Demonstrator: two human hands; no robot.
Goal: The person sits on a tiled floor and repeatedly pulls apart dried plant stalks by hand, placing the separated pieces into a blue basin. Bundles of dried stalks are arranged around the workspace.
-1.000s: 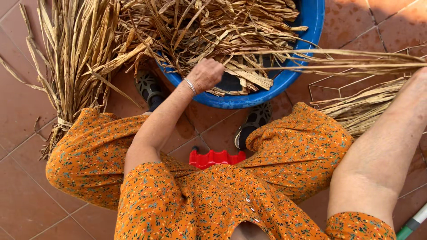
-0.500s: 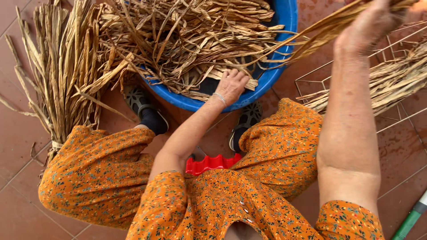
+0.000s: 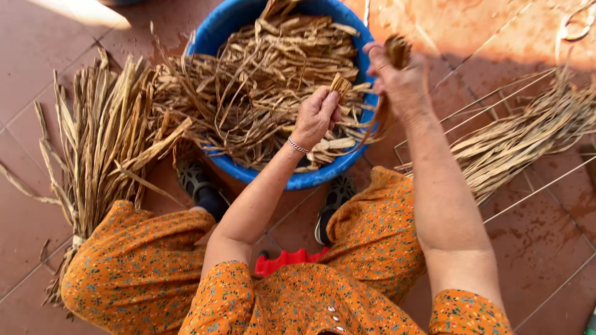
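Note:
A round blue basin [image 3: 211, 36] heaped with dry tan reed strips [image 3: 261, 80] stands on the tiled floor in front of my knees. My left hand [image 3: 316, 115] hovers over the basin's near side, closed around the cut end of a dry strip that sticks up between its fingers. My right hand [image 3: 400, 77] is raised over the basin's right rim, blurred, gripping a small bunch of strips whose ends poke above the fist and trail down below it. I sit low, in an orange flowered dress [image 3: 347, 273].
A tied bundle of dry reeds [image 3: 99, 155] lies on the floor at my left. More strips are spread over a wire rack [image 3: 528, 136] at my right. A red stool edge [image 3: 288, 260] shows between my legs. Dark sandals sit under the basin.
My right hand has swung from the far right in over the basin's rim with its strips. My left hand has lifted a strip end off the pile. The view shifted downward.

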